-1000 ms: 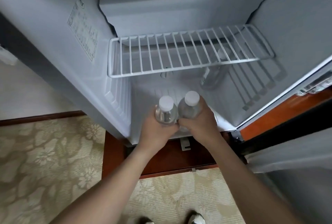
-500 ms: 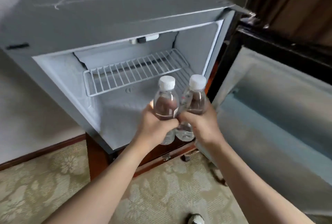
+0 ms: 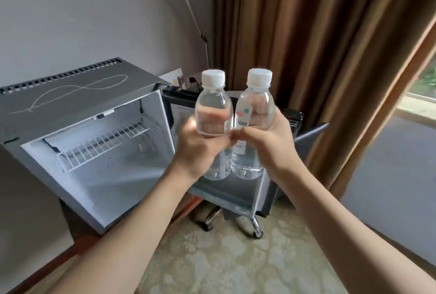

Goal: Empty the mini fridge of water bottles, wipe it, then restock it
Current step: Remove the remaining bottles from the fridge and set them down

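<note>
Single head cam, standing height, angled forward and down at the open mini fridge [image 3: 94,152]; fridge sits left of centre, close, curtain [image 3: 306,46] to its right.

Soft daylight enters from the window [image 3: 422,95] at right; hands [image 3: 203,145] slightly motion-blurred, edges bowed by wide-angle distortion.

Bottle labels [image 3: 243,118] blurred; fridge door [image 3: 236,190] partly behind bottles.
</note>
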A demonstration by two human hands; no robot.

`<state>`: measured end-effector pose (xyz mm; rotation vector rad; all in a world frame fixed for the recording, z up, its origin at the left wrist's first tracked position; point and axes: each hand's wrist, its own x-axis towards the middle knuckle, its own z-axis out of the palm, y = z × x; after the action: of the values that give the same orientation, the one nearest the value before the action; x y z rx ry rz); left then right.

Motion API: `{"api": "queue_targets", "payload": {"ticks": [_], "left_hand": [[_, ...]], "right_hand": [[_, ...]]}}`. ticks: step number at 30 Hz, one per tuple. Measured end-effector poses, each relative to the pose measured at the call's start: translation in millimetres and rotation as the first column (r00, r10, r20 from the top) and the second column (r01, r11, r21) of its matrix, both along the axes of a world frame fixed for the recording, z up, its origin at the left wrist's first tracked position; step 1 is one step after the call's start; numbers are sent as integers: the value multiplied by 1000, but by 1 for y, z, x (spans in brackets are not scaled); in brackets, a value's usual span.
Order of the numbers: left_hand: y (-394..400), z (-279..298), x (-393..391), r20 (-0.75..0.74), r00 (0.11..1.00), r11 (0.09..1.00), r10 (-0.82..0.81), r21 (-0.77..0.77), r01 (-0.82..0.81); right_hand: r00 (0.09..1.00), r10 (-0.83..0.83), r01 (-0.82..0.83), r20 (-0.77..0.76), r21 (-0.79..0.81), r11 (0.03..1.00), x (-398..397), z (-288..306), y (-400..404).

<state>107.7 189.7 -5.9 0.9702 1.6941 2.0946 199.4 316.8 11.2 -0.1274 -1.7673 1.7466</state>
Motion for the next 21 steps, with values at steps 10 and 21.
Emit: {"api": "queue_targets", "payload": {"ticks": [10,21], "left_hand": [[174,39,210,11,912,912,-410,11,410],[347,27,239,23,816,815,-577,69,575]], "right_hand": [[869,-492,494,-43,102,864,251,38,122],[772,-636,636,8,-20,772,300,22,264]]}}
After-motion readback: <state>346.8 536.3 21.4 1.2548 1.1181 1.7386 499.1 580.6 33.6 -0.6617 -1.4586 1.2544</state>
